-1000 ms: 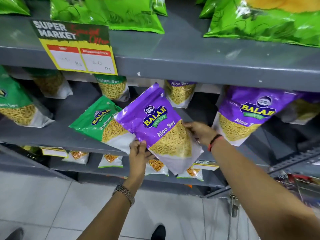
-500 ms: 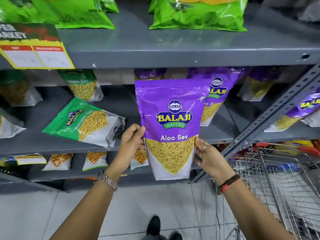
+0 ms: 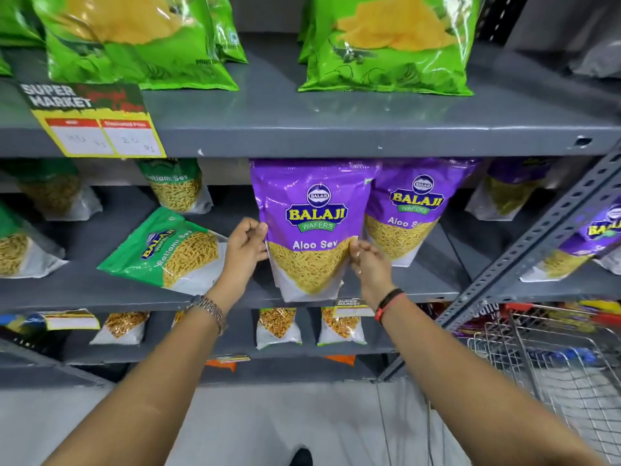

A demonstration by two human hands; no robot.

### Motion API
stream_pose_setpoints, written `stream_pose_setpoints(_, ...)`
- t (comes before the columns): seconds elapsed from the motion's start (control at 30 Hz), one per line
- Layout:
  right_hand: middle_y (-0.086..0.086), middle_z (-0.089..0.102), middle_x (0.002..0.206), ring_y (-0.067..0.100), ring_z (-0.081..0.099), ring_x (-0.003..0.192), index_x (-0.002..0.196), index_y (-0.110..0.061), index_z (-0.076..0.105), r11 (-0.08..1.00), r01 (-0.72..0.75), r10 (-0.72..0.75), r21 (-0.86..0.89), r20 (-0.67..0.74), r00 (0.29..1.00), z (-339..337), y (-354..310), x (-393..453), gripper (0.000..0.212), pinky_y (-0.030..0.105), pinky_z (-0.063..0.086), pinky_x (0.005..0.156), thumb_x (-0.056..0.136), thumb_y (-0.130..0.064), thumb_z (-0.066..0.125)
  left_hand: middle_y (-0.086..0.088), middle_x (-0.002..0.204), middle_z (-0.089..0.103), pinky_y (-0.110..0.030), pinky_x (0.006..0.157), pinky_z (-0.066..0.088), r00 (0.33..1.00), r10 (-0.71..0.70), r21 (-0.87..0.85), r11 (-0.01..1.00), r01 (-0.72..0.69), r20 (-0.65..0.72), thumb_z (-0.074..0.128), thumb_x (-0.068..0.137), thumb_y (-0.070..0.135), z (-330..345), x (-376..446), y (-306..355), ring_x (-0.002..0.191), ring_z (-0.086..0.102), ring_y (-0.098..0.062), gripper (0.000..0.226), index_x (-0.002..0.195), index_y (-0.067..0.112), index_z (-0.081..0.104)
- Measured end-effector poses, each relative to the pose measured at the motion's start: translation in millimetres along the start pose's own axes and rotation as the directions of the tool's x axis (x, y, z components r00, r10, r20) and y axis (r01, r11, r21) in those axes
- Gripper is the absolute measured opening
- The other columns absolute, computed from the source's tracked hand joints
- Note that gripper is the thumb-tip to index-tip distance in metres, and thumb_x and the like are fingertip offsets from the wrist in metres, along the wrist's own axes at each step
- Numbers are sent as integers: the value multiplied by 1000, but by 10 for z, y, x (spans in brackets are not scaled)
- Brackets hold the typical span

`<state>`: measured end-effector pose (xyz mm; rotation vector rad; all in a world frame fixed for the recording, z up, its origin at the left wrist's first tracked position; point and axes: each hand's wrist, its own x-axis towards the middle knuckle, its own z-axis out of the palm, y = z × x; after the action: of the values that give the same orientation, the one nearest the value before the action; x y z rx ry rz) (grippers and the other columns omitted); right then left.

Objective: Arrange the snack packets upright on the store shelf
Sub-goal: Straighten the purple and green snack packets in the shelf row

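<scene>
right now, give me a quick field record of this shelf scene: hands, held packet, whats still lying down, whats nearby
left hand: grips the left edge of the purple Aloo Sev packet
right hand: grips its right edge
held packet: upright, label facing out, at the front of the middle shelf
neighbour: second purple Aloo Sev packet upright just behind, to the right
lying down: green Ratlami Sev packet, flat and tilted, left of the hands
nearby: wire trolley at lower right
</scene>
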<state>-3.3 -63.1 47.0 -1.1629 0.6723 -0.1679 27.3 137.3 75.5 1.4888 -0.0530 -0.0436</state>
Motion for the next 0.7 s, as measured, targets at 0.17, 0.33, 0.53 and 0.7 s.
stream_pose_setpoints(0.17,-1,56,67,13,52,68,60,-19,57,997,50,-50,-59,-5,999,332,-50,309,33,32,47,79,84,4,54,4,76,56,-21,64,55,994,35,68,997,-28,-103,43,95,17,-44,382,-36,74,58,-9,24,71,20,40)
stream_pose_setpoints(0.33,10,64,87,23,58,89,62,-23,58,979,73,-76,-192,-9,997,321,74,461,33,44,49,97,86,0,54,3,76,57,-26,71,49,985,-73,84,993,87,-155,45,94,21,-82,453,-268,80,60,-10,17,77,22,48)
stream_pose_setpoints(0.53,14,56,70,18,60,55,73,-4,58,926,-142,178,-349,74,981,215,241,150,20,25,49,52,88,1,46,-7,98,62,-26,84,46,922,-19,69,996,50,-388,49,90,5,-484,147,-319,81,57,0,27,117,-1,52)
stream_pose_setpoints(0.7,13,59,93,26,59,90,108,5,59,869,33,184,-493,385,905,648,348,-281,25,39,52,86,90,-1,43,-19,116,63,-40,99,44,719,-123,35,979,201,-684,52,86,8,-1102,-107,-380,108,60,-28,25,111,3,57)
